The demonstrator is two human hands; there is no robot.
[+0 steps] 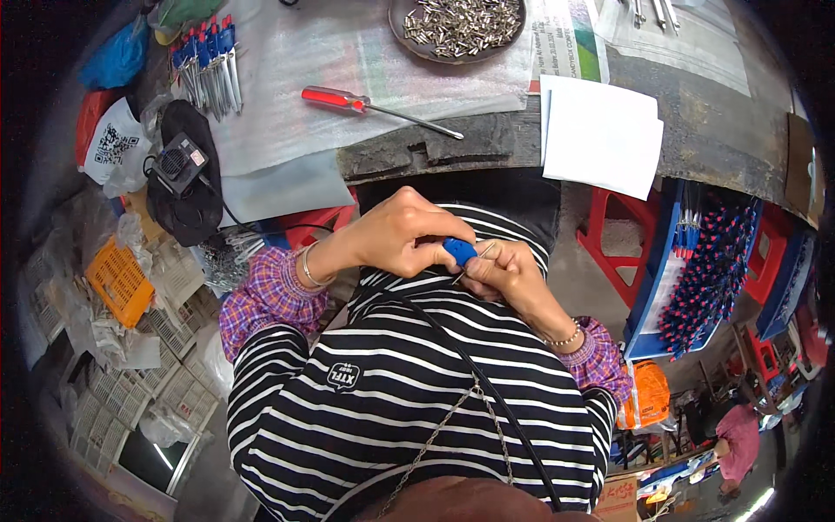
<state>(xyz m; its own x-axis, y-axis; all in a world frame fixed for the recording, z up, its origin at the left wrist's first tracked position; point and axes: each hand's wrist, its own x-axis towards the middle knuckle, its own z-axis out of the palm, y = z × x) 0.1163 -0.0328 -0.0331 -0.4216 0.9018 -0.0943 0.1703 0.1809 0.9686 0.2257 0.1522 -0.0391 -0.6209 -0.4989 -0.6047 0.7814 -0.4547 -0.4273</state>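
Item in hand: a small blue plastic handle piece (459, 251), being held close to the chest, just above the striped shirt, near the bench edge. The left hand (402, 235) is curling shut around it, thumb and forefinger pinching the blue part. The right hand (506, 271) is closing on a thin metal pin (475, 264), which is angling toward the blue piece; whether the two are already touching cannot be told. Judged handling: the pin is wanting a straight line into the handle, the left hand keeping steady while the right is pushing along the axis, not sideways. Nearby stock: a round dark dish of short metal pins (458, 26) at the far side of the bench; a red-handled screwdriver (376, 108) lying on grey foam sheet; a cluster of blue-and-red handled tools (209, 65) far left; a white sheet of paper (600, 135) to the right.
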